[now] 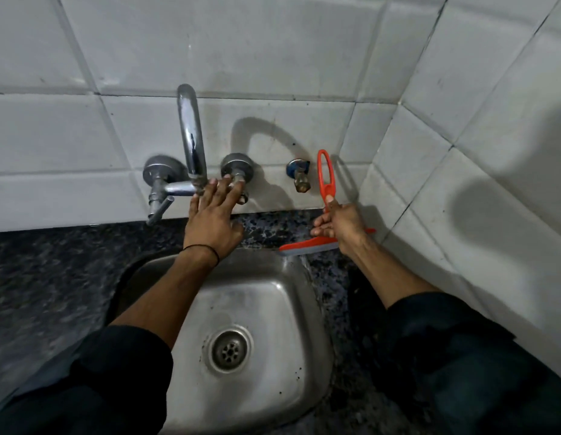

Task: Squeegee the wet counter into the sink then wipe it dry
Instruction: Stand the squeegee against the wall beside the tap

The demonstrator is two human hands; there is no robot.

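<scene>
My right hand (340, 226) grips the orange squeegee (325, 174) by its looped handle. Its orange-and-grey blade rests on the dark speckled counter (266, 229) at the back right rim of the steel sink (282, 309). My left hand (211, 216) reaches over the sink with fingers spread, the fingertips touching the right tap knob (237, 171) of the wall-mounted chrome faucet (189, 133). It holds nothing. No cloth is in view.
White tiled walls meet in a corner at the right, close to the squeegee. A small brass valve (299, 175) sticks out of the wall beside the handle. The left tap lever (158, 196) hangs over the counter. The sink drain (230, 350) lies below.
</scene>
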